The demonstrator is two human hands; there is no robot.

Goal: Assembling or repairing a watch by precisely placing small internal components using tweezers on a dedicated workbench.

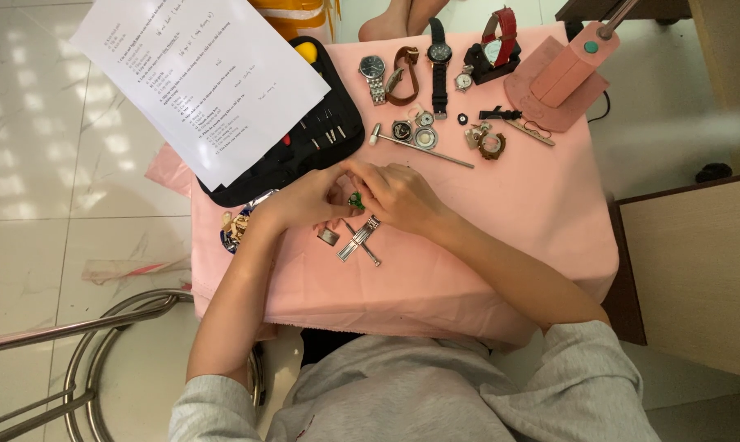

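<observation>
My left hand (304, 199) and my right hand (396, 195) meet over the pink-covered table (509, 221), fingers pinched together around a small green part (355, 200). Which hand carries it I cannot tell; both touch it. Just below the hands lie a silver metal watch band (358, 240) with a thin tool crossed over it and a small square silver piece (328, 236).
A black tool case (312, 143) under a printed paper sheet (202, 78) sits at the back left. Several watches (439, 61), a small hammer (419, 146), loose watch parts (488, 141) and a pink press stand (568, 74) line the back. A metal stool (108, 352) stands left.
</observation>
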